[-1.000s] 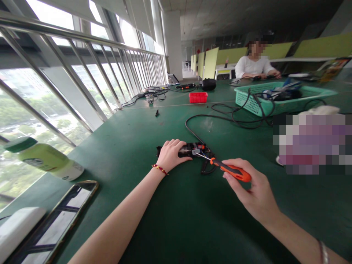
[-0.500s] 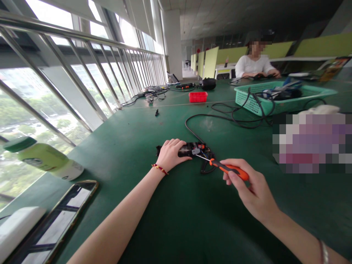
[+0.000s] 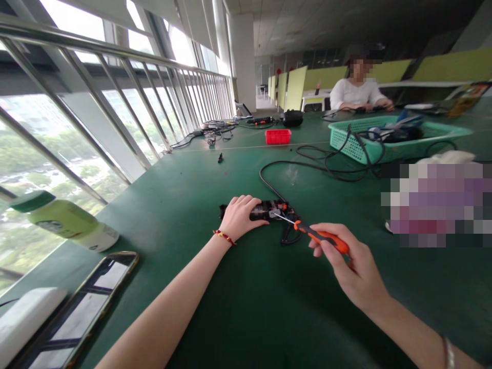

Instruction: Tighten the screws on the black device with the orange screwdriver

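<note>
A small black power tool [image 3: 274, 211] with its casing off lies on the green table [image 3: 238, 307], its motor and coloured wires exposed. My left hand [image 3: 240, 216] lies over the tool's left end, fingers curled down on it. My right hand [image 3: 348, 266] grips an orange-handled screwdriver [image 3: 321, 237] whose thin metal tip points into the tool's open middle. A black cable [image 3: 292, 166] runs from the tool toward the back right.
A phone [image 3: 82, 302] and a green-capped bottle [image 3: 65, 220] lie near left by the window railing. A teal basket [image 3: 395, 141] of cables, a red tray [image 3: 277, 136] and a blurred patch sit further back. Another person sits at the far end.
The screwdriver tip has shifted slightly inside the opened tool; my right hand edged a little. My left hand stays put.
</note>
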`<state>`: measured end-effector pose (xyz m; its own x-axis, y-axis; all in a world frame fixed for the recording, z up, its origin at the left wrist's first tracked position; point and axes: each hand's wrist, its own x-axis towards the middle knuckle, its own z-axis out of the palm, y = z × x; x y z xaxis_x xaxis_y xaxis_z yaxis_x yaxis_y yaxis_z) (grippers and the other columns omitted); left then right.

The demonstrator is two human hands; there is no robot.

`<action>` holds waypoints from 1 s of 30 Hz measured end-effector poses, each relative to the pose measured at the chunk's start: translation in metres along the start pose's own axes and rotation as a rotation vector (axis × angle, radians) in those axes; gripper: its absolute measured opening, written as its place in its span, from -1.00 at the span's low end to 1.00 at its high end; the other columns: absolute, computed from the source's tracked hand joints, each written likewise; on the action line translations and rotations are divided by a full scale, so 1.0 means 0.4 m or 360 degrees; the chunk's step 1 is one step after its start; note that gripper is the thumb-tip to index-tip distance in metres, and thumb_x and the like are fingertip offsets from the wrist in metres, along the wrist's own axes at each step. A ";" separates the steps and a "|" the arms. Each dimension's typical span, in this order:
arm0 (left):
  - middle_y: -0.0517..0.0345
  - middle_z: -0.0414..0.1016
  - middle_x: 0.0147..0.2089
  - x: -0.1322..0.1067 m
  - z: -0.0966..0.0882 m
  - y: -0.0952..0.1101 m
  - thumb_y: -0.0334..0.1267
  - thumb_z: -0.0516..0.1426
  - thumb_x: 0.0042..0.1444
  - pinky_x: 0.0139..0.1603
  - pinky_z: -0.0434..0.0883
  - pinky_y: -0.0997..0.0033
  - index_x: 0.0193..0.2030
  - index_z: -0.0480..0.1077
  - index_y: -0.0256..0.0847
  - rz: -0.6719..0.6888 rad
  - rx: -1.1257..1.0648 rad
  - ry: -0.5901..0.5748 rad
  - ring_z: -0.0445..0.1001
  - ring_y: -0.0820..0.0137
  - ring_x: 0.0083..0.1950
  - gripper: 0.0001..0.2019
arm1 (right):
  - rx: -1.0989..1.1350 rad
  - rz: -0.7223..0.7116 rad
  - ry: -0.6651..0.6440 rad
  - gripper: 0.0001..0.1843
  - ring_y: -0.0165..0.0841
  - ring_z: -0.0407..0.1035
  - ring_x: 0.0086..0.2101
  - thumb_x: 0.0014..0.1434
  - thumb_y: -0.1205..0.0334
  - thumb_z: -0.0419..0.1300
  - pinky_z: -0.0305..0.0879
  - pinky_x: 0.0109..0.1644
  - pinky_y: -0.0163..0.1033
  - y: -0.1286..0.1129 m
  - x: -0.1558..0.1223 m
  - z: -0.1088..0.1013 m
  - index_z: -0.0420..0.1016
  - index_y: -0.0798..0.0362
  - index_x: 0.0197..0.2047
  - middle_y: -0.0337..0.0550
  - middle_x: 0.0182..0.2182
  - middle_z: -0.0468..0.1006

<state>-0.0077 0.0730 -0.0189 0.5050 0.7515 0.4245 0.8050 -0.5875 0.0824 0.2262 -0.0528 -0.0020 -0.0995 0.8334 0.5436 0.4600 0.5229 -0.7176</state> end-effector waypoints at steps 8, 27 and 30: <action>0.12 0.47 -0.17 0.000 -0.002 -0.001 0.14 0.24 -0.04 -0.07 0.28 0.26 -0.08 0.37 -0.19 0.0004 0.0013 0.0001 0.41 0.25 -0.13 -0.49 | 0.0018 0.0028 -0.0078 -0.80 -0.43 0.44 -0.47 0.30 0.14 0.00 0.36 -0.48 -0.38 -0.002 0.001 0.000 0.35 -0.01 -0.08 -0.23 -0.43 0.50; 0.10 0.47 -0.17 0.000 -0.004 0.001 0.11 0.24 -0.02 -0.08 0.29 0.27 -0.10 0.38 -0.21 0.0054 0.0029 0.0009 0.42 0.27 -0.13 -0.52 | -0.0209 -0.0230 0.0219 -0.76 -0.45 0.47 -0.37 0.18 0.28 0.14 0.42 -0.31 -0.42 -0.004 0.005 0.000 0.29 0.02 -0.06 -0.20 -0.32 0.48; 0.10 0.47 -0.18 0.000 -0.005 0.002 0.12 0.24 -0.02 -0.08 0.29 0.27 -0.10 0.38 -0.21 0.0054 0.0033 0.0006 0.42 0.26 -0.13 -0.51 | -0.0199 -0.0208 0.0122 -0.87 -0.52 0.40 -0.54 0.23 0.27 0.10 0.31 -0.53 -0.50 -0.010 0.005 0.000 0.32 0.00 -0.12 -0.27 -0.43 0.49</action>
<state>-0.0078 0.0721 -0.0168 0.5310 0.7300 0.4303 0.7936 -0.6064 0.0494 0.2243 -0.0534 0.0020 -0.1005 0.7414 0.6635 0.5538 0.5957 -0.5817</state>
